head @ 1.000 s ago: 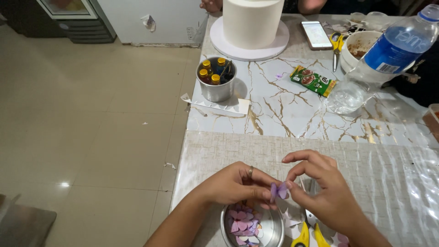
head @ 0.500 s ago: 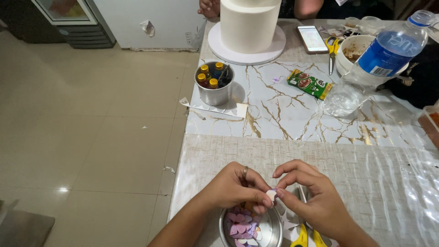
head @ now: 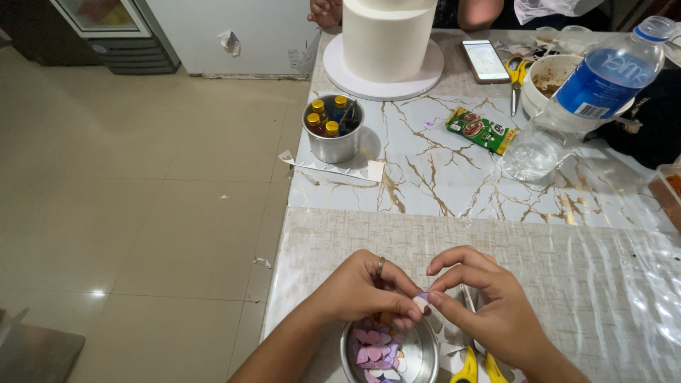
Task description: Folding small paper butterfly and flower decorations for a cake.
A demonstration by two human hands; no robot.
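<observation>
One small pale-lilac paper cut-out [head: 421, 301] is pinched between the fingertips of the left hand [head: 362, 291] and the right hand [head: 482, 305], both closed narrowly on it just above the near rim of a round metal bowl [head: 425, 354]. Many pink and purple cut-outs [head: 374, 349] already lie piled in that bowl, which suggests the shaping work is well under way; how many pieces remain cannot be told. Yellow-handled scissors [head: 477, 367] rest beside the bowl on the tabletop [head: 567, 269], with paper scraps around them. Farther off stand a tin of small yellow-capped bottles [head: 333, 128], a green sachet [head: 481, 130], a plastic water bottle [head: 582, 92] and a bare white tiered cake [head: 386, 35] on its round board, still undecorated.
</observation>
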